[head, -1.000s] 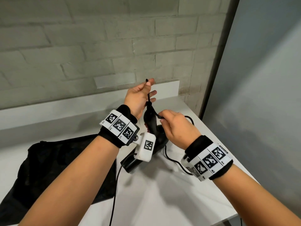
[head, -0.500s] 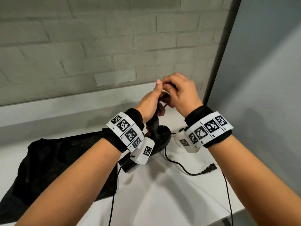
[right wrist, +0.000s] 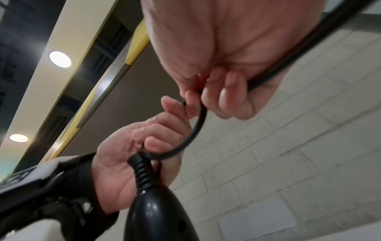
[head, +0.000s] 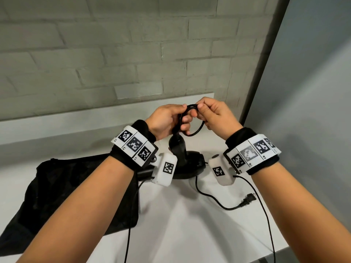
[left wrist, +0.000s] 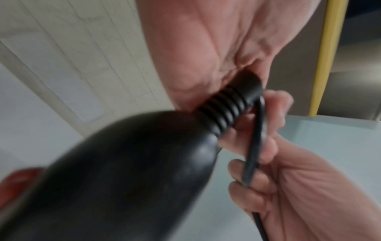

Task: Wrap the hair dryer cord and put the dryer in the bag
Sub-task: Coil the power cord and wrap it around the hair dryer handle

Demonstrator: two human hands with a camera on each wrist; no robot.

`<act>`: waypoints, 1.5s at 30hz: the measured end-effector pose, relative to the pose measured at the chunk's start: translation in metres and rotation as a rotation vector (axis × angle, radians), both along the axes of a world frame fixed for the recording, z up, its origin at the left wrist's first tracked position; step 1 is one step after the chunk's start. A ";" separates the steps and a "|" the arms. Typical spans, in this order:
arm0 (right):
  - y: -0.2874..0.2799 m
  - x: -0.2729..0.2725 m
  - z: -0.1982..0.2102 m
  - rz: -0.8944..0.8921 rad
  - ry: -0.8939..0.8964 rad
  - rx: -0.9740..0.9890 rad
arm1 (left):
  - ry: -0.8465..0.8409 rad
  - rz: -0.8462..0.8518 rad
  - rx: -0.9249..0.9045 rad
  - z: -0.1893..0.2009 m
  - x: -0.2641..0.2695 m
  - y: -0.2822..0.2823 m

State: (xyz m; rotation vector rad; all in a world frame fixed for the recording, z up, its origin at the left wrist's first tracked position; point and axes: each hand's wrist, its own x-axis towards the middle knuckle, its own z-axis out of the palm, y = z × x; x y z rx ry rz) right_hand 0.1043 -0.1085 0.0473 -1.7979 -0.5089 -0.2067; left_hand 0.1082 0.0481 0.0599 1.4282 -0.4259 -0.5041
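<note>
The black hair dryer (head: 187, 164) lies on the white table (head: 180, 234) with its handle (head: 177, 146) pointing up. My left hand (head: 182, 118) holds loops of the black cord (head: 197, 130) just above the handle's ribbed end (left wrist: 226, 107). My right hand (head: 198, 111) pinches the same cord at the top of the loop, touching the left fingers. The rest of the cord trails across the table to the plug (head: 248, 199). The black bag (head: 76, 196) lies flat at the left, partly hidden by my left forearm.
A grey brick wall (head: 133, 54) with a white ledge stands behind the table. A grey panel (head: 303, 111) closes off the right side. Thin black cables (head: 266, 215) hang from both wrist cameras. The table's front edge runs at the lower right.
My right hand rose from beside the dryer handle to meet the left hand, carrying cord up into a loop. The plug slid into view on the table.
</note>
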 end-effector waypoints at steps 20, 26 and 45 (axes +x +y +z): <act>-0.019 -0.006 -0.079 -0.330 -0.016 -0.520 | 0.016 0.335 -0.298 -0.009 0.010 -0.004; -0.010 -0.031 -0.070 -0.282 -0.135 -0.443 | -0.064 0.413 -0.231 -0.012 0.014 -0.004; 0.007 0.014 -0.006 -0.094 -0.224 -0.164 | -0.261 0.173 0.257 -0.004 -0.001 -0.005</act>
